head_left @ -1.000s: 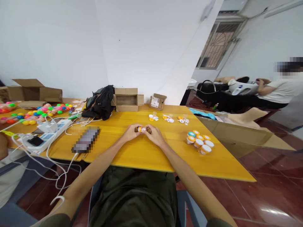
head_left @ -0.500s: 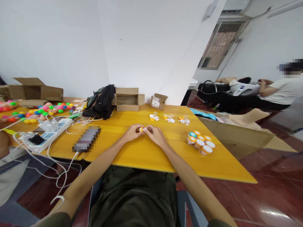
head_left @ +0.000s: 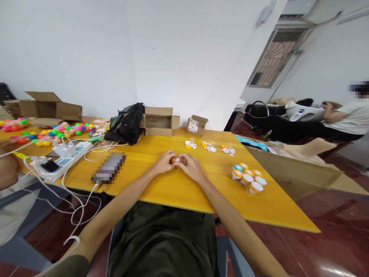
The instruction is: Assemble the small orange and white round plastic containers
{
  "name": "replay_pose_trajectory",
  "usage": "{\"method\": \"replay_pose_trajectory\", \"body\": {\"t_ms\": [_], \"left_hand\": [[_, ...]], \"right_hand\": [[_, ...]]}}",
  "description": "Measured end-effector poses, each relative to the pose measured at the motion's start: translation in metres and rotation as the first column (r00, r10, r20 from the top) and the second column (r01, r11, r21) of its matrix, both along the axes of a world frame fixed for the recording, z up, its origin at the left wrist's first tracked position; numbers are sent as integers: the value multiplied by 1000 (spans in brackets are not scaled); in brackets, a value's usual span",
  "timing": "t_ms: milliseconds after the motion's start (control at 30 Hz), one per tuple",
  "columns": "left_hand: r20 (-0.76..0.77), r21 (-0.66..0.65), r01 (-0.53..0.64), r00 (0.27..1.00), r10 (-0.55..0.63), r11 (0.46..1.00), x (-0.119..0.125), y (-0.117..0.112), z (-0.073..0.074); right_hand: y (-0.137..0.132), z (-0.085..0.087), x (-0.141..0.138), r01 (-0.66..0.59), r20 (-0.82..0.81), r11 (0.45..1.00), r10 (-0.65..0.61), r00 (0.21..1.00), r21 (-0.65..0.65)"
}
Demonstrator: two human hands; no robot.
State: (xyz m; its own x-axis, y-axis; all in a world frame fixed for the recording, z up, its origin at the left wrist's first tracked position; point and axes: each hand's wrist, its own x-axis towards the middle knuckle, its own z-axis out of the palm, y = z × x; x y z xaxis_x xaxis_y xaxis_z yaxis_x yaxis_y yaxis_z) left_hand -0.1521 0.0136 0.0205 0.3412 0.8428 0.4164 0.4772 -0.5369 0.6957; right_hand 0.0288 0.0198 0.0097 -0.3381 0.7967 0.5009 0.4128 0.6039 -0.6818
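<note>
Over the middle of the yellow table, my left hand and my right hand meet with bent fingers around one small jar. Only a bit of it shows, whitish and orange; the fingers hide the rest. To the right stands a cluster of several clear jars with orange-and-white lids, one lid teal. Beyond my hands lie three small groups of loose parts: a left group, a middle group and a right group, with lids, small white pieces and clear cups.
A phone and a white power strip with tangled cables lie on the left. Colourful balls, a black backpack, an open carton and a small box line the back. A person sits far right.
My hands have turned the jar and closed further around it, so its orange lid shows less. The whole view has shifted slightly; the jars and loose parts stay in place on the table.
</note>
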Motion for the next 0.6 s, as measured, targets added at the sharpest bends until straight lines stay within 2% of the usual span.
{"method": "replay_pose_trajectory", "body": {"t_ms": [100,267,367,467,600], "left_hand": [[76,-17,1,997,0,1000,0,1,0],[261,-59,-13,965,28,998,2,2,3],[337,-105,6,941,30,994,3,1,4],[386,-129,44,922,9,991,4,-1,5],[440,-129,77,898,-13,989,4,-2,5]], "right_hand": [[2,-1,-1,-89,-130,995,82,988,-50],[8,-6,-4,-162,-405,955,50,913,-248],[7,-9,-5,-339,-544,853,78,835,-398],[4,-8,-6,-496,-653,734,95,751,-464],[-2,-3,-7,-579,-739,659,51,671,-480]]}}
